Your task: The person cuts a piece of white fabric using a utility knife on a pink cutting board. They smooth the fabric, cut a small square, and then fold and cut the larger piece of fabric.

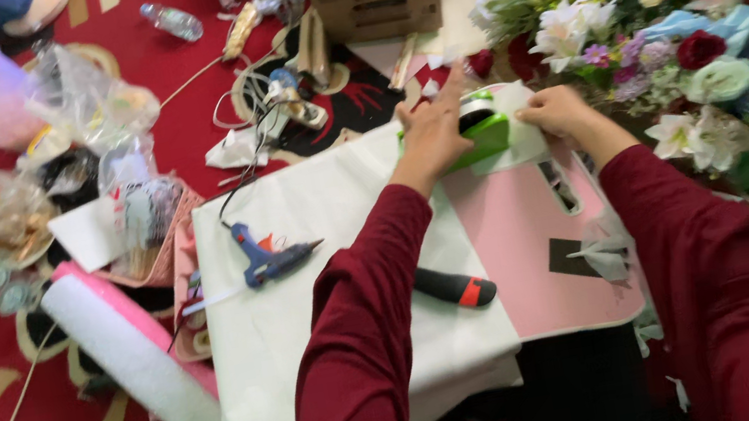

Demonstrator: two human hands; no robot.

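Gripping one green dispenser [487, 136] with our left hand [431, 135] | right hand [559, 112] pinching one white paper [525, 142] | one glue gun [265, 255] nearby

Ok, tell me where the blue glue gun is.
In the head view the blue glue gun lies on the white sheet, left of the person's left forearm and well short of the left hand, with the black-and-red cutter nearer the camera.

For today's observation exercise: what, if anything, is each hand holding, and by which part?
The left hand presses on the top of a green dispenser-like tool. The right hand pinches the edge of the white sheet beside it with its fingers.
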